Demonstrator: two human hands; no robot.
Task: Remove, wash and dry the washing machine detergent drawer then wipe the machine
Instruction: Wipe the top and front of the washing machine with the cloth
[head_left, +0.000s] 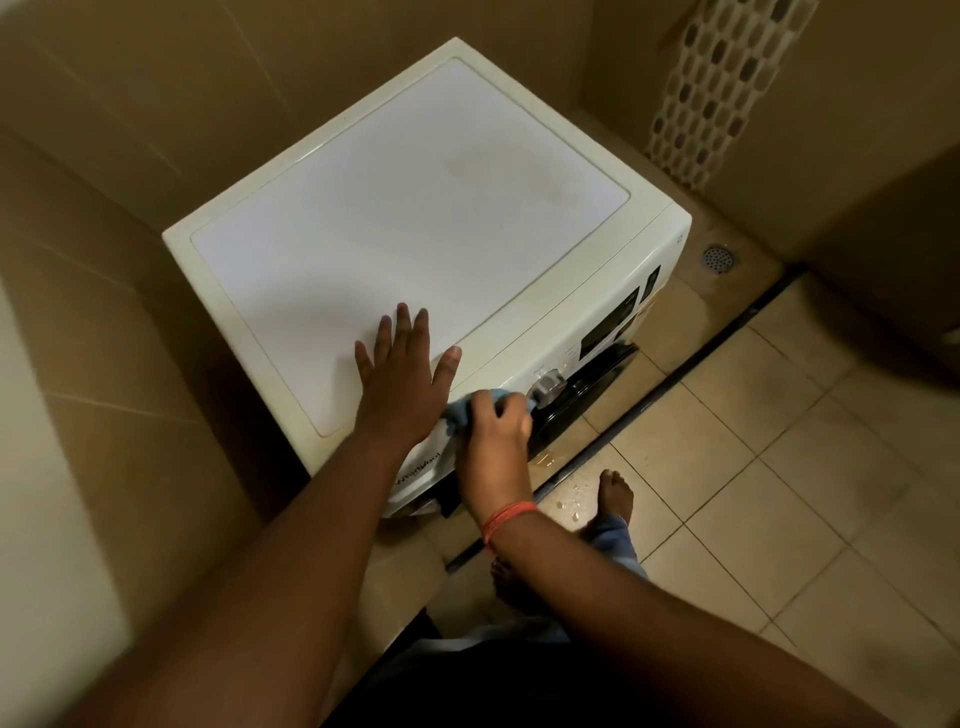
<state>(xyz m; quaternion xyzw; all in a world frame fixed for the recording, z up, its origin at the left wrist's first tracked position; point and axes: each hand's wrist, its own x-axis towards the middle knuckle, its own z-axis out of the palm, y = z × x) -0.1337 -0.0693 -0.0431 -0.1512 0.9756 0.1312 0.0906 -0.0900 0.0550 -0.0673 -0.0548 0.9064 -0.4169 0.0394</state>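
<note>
Wiping the control strip, cloth hand nearest the dial.

Right hand (496, 423) bunches a blue cloth (470, 408) on the white washing machine (415, 208) front; silver dial (546, 387) just rightward; left hand (402, 371) flat, splayed on top.

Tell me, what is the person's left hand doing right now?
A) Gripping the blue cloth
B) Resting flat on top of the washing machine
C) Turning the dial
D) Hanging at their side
B: the left hand lies flat with fingers spread on the washing machine top, while the right hand holds the blue cloth against the front panel.

Tiled floor (779, 467): washing machine (415, 208), bare feet, water drops (569, 501).
</note>
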